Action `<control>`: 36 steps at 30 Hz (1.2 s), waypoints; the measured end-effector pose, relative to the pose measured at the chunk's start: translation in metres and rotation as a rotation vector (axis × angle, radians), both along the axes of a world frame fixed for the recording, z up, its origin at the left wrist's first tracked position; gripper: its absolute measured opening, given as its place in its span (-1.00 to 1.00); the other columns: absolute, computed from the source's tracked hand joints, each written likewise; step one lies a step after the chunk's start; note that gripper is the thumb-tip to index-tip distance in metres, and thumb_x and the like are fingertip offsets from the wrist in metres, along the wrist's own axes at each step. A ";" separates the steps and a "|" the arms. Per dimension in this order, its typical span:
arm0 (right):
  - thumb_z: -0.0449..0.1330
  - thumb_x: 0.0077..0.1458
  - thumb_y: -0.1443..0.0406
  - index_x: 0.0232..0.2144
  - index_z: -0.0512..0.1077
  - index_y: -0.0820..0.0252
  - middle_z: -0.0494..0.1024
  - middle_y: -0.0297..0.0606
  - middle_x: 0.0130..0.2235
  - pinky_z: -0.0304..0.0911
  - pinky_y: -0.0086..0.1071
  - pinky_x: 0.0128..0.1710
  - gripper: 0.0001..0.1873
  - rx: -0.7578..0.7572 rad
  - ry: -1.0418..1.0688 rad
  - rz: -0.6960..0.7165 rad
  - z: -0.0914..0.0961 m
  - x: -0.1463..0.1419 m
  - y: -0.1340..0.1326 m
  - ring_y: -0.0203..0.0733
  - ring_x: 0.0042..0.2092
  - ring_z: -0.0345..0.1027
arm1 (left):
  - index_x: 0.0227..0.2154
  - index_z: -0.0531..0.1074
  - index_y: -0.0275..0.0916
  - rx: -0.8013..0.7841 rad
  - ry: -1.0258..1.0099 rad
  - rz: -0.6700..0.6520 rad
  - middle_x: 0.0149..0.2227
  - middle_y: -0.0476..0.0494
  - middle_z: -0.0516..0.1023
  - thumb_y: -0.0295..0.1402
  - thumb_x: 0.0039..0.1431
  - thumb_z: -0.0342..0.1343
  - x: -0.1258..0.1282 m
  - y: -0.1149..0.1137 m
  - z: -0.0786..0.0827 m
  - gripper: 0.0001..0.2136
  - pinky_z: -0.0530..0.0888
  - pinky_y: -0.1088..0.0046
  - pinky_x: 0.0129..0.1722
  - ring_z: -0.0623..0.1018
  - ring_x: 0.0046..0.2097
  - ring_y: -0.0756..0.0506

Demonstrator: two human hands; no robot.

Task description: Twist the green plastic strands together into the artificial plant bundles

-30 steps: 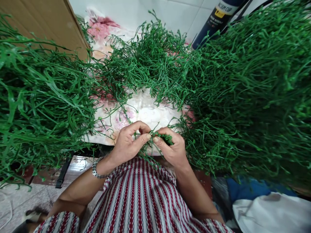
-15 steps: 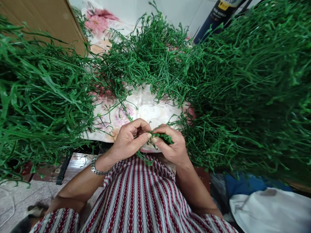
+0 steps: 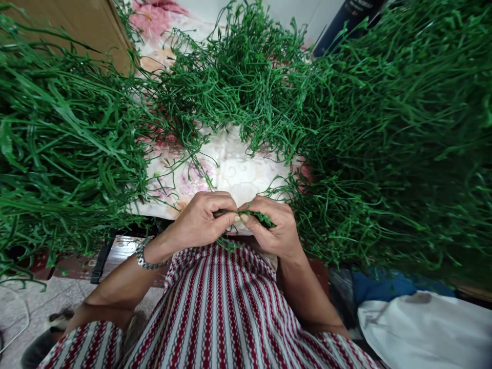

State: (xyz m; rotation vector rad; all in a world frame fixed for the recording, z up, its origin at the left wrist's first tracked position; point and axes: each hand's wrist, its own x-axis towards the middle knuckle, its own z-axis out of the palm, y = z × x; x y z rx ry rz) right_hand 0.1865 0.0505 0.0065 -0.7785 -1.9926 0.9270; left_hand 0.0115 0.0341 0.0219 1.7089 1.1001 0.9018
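My left hand [image 3: 205,218] and my right hand [image 3: 274,223] meet at the near edge of the table, thumb tips almost touching. Between my right thumb and fingers lies a small bunch of thin green stems [image 3: 263,217]. My left thumb and forefinger pinch the stems too, with a thin strand [image 3: 221,211] running along the fingers. Some stem ends [image 3: 228,245] hang below my hands over the striped clothing. The palms and curled fingers are partly hidden.
Heaps of glossy green stems lie on the left [image 3: 69,148], at the back [image 3: 242,77] and on the right [image 3: 403,138]. Under them spreads a floral tablecloth [image 3: 242,171]. A cardboard box [image 3: 77,25] stands back left, a dark cylinder [image 3: 346,25] back right. White fabric [image 3: 423,328] lies lower right.
My left fingers have closed flatter along the stems, and a strand now shows between thumb and forefinger. My right hand keeps its hold. The view has tilted slightly downward.
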 end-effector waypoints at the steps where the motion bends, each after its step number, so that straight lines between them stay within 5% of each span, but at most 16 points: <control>1: 0.14 0.03 0.39 -0.42 0.39 0.20 0.44 -0.29 -0.47 0.20 -0.42 -0.41 -0.96 0.001 -0.011 -0.001 0.000 0.000 0.000 -0.31 -0.43 0.30 | -0.60 0.39 -0.32 -0.007 -0.006 -0.004 -0.60 0.00 0.34 -0.51 0.02 0.03 0.000 0.000 -0.001 -0.87 0.24 0.55 -0.49 0.33 -0.51 0.06; 10: 0.08 0.04 0.33 -0.51 0.32 0.21 0.34 -0.40 -0.57 0.07 -0.48 -0.51 -0.88 -0.155 -0.083 0.114 -0.003 0.006 0.003 -0.39 -0.54 0.17 | -0.64 0.40 -0.32 -0.043 -0.024 -0.073 -0.62 -0.05 0.38 -0.49 0.03 0.03 0.003 -0.005 -0.010 -0.82 0.24 0.55 -0.53 0.34 -0.53 0.04; 19: 0.08 0.01 0.24 -0.56 0.27 0.20 0.22 -0.45 -0.62 0.01 -0.50 -0.60 -0.81 -0.558 0.192 -0.022 -0.019 -0.008 -0.007 -0.41 -0.60 0.05 | -0.65 0.34 -0.26 0.298 0.053 0.027 -0.65 -0.04 0.32 -0.43 0.08 0.00 0.011 -0.011 -0.017 -0.78 0.22 0.50 -0.53 0.28 -0.56 0.04; 26: 0.07 0.09 0.31 -0.48 0.30 0.19 0.31 -0.41 -0.55 0.07 -0.49 -0.50 -0.88 -0.236 0.039 -0.141 -0.012 -0.007 -0.012 -0.38 -0.52 0.16 | -0.62 0.23 -0.28 -0.013 0.071 0.009 -0.65 0.11 0.11 -0.32 0.03 0.11 0.007 -0.006 -0.009 -0.77 0.07 0.57 -0.60 0.13 -0.58 0.11; 30: 0.08 0.09 0.31 -0.46 0.30 0.19 0.32 -0.39 -0.53 0.08 -0.49 -0.49 -0.90 -0.207 -0.008 -0.004 -0.009 0.000 -0.008 -0.38 -0.51 0.17 | -0.70 0.15 -0.29 -0.088 0.069 -0.085 -0.66 0.10 0.08 -0.33 0.03 0.11 0.006 -0.003 -0.009 -0.68 0.05 0.56 -0.58 0.14 -0.57 0.10; 36: 0.08 0.10 0.25 -0.47 0.30 0.21 0.29 -0.41 -0.56 0.02 -0.50 -0.51 -0.84 -0.258 -0.029 0.225 -0.005 0.009 0.003 -0.41 -0.53 0.12 | -0.73 0.12 -0.29 0.050 0.001 -0.259 -0.67 0.08 0.11 -0.47 0.07 0.05 0.003 -0.001 -0.011 -0.68 0.10 0.54 -0.55 0.17 -0.58 0.10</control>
